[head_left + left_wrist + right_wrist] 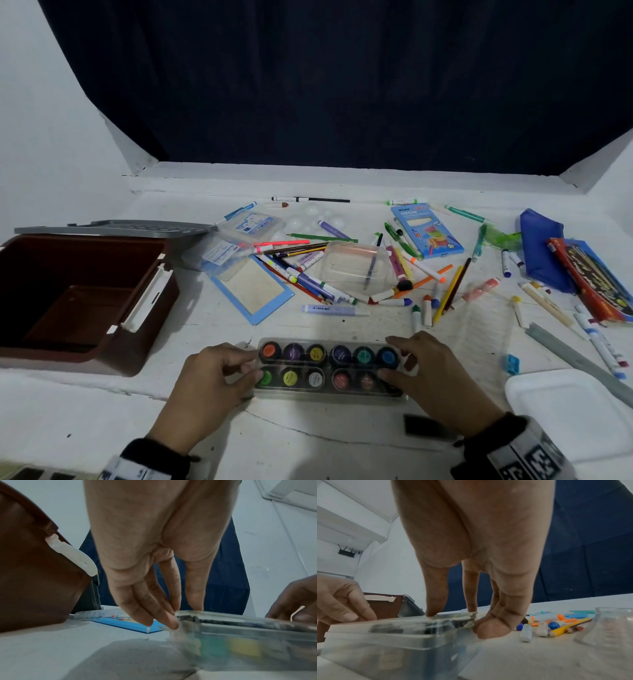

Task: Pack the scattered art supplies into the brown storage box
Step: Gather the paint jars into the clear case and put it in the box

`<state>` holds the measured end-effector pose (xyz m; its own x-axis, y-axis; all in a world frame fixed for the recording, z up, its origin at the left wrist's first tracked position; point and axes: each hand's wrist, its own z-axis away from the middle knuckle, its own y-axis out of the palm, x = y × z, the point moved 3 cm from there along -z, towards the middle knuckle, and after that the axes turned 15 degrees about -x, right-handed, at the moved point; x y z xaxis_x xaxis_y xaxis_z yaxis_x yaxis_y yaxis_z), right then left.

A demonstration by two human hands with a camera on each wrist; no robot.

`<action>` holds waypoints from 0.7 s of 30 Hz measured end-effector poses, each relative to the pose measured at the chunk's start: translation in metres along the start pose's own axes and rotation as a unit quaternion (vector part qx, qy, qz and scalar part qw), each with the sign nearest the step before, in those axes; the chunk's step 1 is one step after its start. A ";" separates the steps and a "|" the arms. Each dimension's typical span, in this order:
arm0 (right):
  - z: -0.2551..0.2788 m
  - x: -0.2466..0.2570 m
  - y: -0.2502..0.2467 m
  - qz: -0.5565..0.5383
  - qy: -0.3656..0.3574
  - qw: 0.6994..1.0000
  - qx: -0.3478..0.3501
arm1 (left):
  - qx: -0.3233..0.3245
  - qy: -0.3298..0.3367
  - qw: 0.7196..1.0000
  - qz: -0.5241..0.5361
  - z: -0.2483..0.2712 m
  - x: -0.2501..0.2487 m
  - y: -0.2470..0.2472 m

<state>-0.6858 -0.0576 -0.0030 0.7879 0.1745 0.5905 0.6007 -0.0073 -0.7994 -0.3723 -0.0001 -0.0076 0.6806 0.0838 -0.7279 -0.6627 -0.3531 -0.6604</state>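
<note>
A clear case of paint pots (329, 366) lies on the white table near the front edge. My left hand (246, 368) pinches its left end, thumb and fingers curled over the edge (173, 618). At the other end my right hand (394, 359) grips it the same way, thumb on top and fingers down the side (453, 616). The brown storage box (120, 356) stands open at the left with nothing inside, close to my left hand (34, 581).
Markers and pencils (308, 274) lie scattered across the middle, with a clear tub (356, 265), a blue neon box (426, 229) and a blue-framed board (253, 291). At right are a blue pouch (541, 246), a grey ruler (579, 359) and a white tray (568, 411). The grey lid (113, 228) lies behind the box.
</note>
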 end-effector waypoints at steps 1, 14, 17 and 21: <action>-0.001 0.001 -0.001 0.008 -0.002 1.000 0.006 | -0.002 0.003 1.000 -0.015 -0.001 0.000 0.000; 0.006 0.002 -0.014 0.199 0.074 0.977 0.019 | -0.010 -0.076 0.993 -0.094 0.000 0.016 -0.007; 0.009 0.008 -0.015 0.196 0.075 0.978 0.022 | -0.018 -0.082 0.995 -0.062 0.001 0.014 -0.005; 0.011 0.019 -0.012 0.223 0.039 0.974 0.019 | -0.010 -0.052 0.998 -0.035 0.000 0.007 0.001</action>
<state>-0.6793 -0.0433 0.0170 0.9779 0.0877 0.1896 0.1928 -0.0296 -0.9808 -0.3682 0.0003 -0.0139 0.6887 0.2045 -0.6956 -0.6075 -0.3609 -0.7076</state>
